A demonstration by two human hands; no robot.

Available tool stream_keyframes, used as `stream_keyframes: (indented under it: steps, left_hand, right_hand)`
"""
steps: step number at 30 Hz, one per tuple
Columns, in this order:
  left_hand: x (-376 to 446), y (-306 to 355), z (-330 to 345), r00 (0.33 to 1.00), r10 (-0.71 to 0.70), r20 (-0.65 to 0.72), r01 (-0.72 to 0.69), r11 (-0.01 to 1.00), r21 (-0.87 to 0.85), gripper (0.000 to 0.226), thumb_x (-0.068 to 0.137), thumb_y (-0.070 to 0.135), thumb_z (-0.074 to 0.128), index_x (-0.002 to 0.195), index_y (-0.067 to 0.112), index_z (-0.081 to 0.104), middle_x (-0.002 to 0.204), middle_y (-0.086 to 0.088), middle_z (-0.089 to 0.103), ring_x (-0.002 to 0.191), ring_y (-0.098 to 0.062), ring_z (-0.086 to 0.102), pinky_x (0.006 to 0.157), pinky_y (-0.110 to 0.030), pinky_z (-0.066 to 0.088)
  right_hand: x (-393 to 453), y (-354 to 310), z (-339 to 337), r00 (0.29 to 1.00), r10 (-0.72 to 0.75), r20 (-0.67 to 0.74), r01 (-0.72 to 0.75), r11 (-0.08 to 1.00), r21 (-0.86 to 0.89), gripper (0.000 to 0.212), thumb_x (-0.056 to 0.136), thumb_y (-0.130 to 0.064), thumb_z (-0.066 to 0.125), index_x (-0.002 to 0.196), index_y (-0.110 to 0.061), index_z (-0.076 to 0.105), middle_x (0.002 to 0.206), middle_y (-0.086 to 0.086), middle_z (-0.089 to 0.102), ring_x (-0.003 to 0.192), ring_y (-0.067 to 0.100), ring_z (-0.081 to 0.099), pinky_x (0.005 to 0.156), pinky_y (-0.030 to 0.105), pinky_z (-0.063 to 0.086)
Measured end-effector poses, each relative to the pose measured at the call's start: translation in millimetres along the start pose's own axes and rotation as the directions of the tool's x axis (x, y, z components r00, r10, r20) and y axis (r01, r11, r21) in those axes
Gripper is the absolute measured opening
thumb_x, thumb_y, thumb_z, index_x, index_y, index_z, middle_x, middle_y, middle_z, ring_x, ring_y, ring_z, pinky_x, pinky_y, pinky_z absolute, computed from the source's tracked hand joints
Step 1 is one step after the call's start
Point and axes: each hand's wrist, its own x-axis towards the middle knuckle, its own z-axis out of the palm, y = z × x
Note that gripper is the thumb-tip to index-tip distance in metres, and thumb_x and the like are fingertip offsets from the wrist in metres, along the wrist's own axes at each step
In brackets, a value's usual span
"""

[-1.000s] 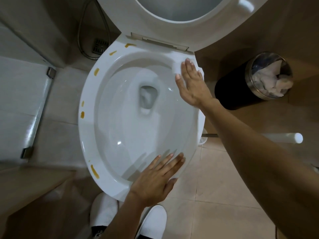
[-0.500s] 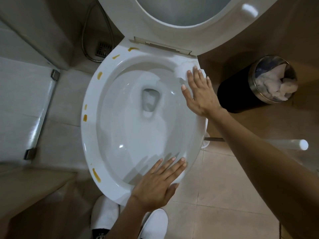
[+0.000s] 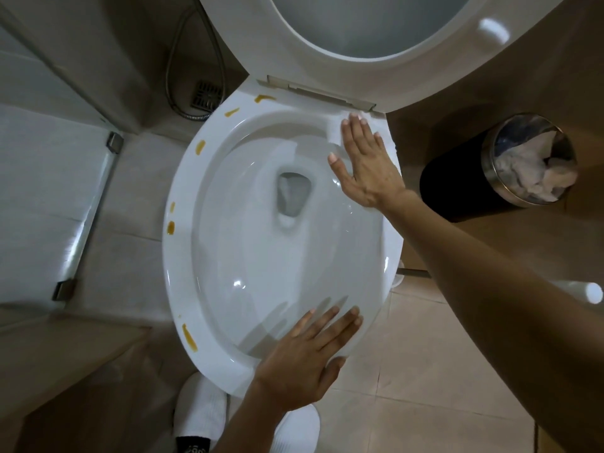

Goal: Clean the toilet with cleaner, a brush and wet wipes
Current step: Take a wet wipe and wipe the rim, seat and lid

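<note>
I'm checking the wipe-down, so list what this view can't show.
- Wet wipe: mostly under the right hand, head view.
- Rim at the near edge: covered by the left hand.
- Toilet brush: crossed by the right arm; head hidden.
- Raised seat: cut off by the top edge.

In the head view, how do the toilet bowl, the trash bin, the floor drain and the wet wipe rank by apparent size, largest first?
1. toilet bowl
2. trash bin
3. wet wipe and floor drain: they look alike, and the right hand covers part of the wipe, so I do not rank them.
</note>
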Motion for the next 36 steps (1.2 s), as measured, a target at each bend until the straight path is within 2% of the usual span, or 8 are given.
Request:
stream_keyframes:
  steps: [3,12,16,23,29,36]
  left_hand:
    - [1,-1,1,1.0,0.006,0.007,-0.006,1.0,0.011,0.057,0.103,0.037,0.024,0.153,0.028,-0.002,0.159,0.013,-0.008,0.146,-0.009,-0.008,0.119,-0.04,0.001]
    - [0,0,1,1.0,-0.02,-0.009,0.02,0.998,0.066,0.056,0.102,0.04,0.027,0.153,0.025,0.008,0.16,0.009,0.004,0.147,-0.012,0.006,0.117,-0.04,0.011]
    - [0,0,1,0.999,-0.034,0.001,0.034,0.997,0.068,0.056,0.102,0.04,0.028,0.153,0.025,0.009,0.16,0.01,0.004,0.147,-0.011,0.005,0.117,-0.041,0.01]
    - [1,0,0,1.0,-0.023,0.007,0.023,1.0,-0.015,0.058,0.103,0.038,0.026,0.152,0.031,-0.002,0.159,0.016,-0.008,0.146,-0.007,-0.008,0.117,-0.038,-0.004]
    - [0,0,-1,1.0,-0.018,0.014,0.017,0.999,0.034,0.059,0.102,0.037,0.026,0.152,0.031,-0.004,0.159,0.016,-0.007,0.146,-0.005,-0.008,0.118,-0.041,-0.002]
    - [1,0,-1,1.0,-0.015,0.016,0.015,1.0,-0.012,0.06,0.102,0.039,0.025,0.151,0.032,-0.008,0.158,0.017,-0.012,0.145,-0.006,-0.011,0.118,-0.038,-0.002]
  right_hand:
    - [14,-9,-4,0.999,-0.041,0.013,0.04,0.999,0.011,0.07,0.101,-0.052,0.018,0.154,-0.012,-0.005,0.162,0.006,-0.01,0.148,0.018,-0.012,0.121,0.037,-0.006]
    - [43,-41,-3,0.993,-0.108,0.058,0.11,0.993,-0.042,0.071,0.1,-0.053,0.014,0.154,-0.01,-0.005,0.162,0.007,-0.011,0.148,0.018,-0.013,0.121,0.038,-0.007]
    - [49,-51,-2,0.991,-0.119,0.067,0.122,0.992,-0.037,0.069,0.1,-0.052,0.013,0.154,-0.011,-0.005,0.162,0.006,-0.01,0.149,0.017,-0.012,0.121,0.037,-0.006]
    - [1,-4,-3,0.999,0.029,0.015,-0.029,0.999,0.014,0.068,0.101,-0.052,0.012,0.154,-0.013,-0.005,0.162,0.004,-0.011,0.148,0.014,-0.012,0.119,0.033,-0.006]
    - [-53,13,7,0.995,0.098,-0.004,-0.097,0.993,0.065,0.068,0.1,-0.053,0.013,0.155,-0.015,-0.002,0.162,0.002,-0.01,0.148,0.011,-0.013,0.118,0.031,-0.008]
    - [-11,11,-5,0.988,0.156,0.001,-0.154,0.975,0.161,0.068,0.101,-0.053,0.011,0.154,-0.013,-0.002,0.162,0.004,-0.01,0.148,0.014,-0.012,0.119,0.034,-0.007]
